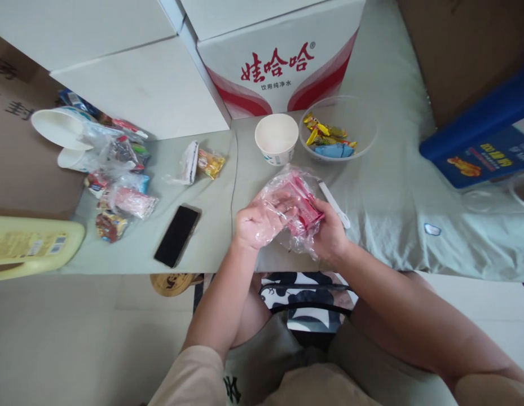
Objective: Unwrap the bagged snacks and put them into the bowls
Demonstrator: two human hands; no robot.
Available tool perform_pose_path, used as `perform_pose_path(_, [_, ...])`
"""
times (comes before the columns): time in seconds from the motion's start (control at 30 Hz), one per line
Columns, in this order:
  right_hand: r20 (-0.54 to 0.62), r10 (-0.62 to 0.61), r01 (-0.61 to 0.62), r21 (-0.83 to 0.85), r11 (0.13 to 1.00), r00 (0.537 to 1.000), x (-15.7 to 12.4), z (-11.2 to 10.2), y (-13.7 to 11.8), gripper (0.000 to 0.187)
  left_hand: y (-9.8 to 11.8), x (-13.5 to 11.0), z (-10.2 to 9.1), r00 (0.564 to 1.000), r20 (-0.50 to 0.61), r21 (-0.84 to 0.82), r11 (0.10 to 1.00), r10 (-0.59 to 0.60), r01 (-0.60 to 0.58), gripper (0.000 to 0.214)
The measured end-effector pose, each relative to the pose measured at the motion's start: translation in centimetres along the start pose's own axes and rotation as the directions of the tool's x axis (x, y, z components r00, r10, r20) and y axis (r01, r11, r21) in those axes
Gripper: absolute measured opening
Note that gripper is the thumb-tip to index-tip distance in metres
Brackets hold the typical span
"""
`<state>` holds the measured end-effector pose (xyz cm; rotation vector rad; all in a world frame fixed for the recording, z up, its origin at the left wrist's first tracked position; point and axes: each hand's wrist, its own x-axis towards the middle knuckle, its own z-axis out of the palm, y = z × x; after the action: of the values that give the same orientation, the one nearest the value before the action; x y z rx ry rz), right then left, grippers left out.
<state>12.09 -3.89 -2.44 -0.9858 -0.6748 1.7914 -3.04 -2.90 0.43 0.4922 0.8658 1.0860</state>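
Both my hands work a clear plastic bag (287, 197) holding pink-red snack packets near the table's front edge. My left hand (255, 223) is inside the bag, its fingers curled around the packets. My right hand (329, 234) grips the bag from the right side, fingers closed on the plastic and a red packet. Just behind stand an empty white paper cup (277, 138) and a clear bowl (363, 121) with yellow and blue wrapped sweets. A white utensil (334, 204) lies beside my right hand.
A black phone (177, 234) lies left of my hands. Further left sit bags of assorted snacks (122, 175), two small packets (200, 163) and white bowls (58, 128). White cartons (278, 51) line the back. A yellow bottle (31, 245) lies far left, a blue box (481, 138) right.
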Motion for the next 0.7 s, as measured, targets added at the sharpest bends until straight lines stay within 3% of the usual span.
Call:
perform_pose_path(0.2, [0.069,0.077,-0.071,-0.085,0.994,0.995,-0.4,0.1,0.0,0.050,1.8,-0.1,-2.2,0.972,-0.157,-0.035,0.983,0.174,-0.181,0.024])
perform_pose_path(0.37, [0.006,0.151,-0.148,-0.147,0.978,0.989,-0.3,0.3,1.1,0.042,2.3,-0.6,-2.7,0.970,-0.156,-0.071,0.977,0.187,-0.200,0.023])
perform_pose_path(0.47, [-0.031,0.127,-0.130,-0.137,0.982,0.991,0.1,-0.3,1.1,0.040,2.5,-0.7,-2.8,0.957,-0.179,-0.062,0.969,0.227,-0.241,0.016])
perform_pose_path(0.57, [-0.088,0.042,-0.055,-0.151,0.987,0.995,0.7,-1.3,0.6,0.039,3.1,-0.6,-3.4,0.905,-0.249,-0.051,0.929,0.344,-0.367,0.011])
perform_pose_path(0.7, [-0.060,-0.036,0.021,-0.222,0.975,0.998,1.4,-2.8,-0.4,0.033,3.9,-0.1,-5.0,0.806,-0.359,-0.084,0.844,0.471,-0.530,0.014])
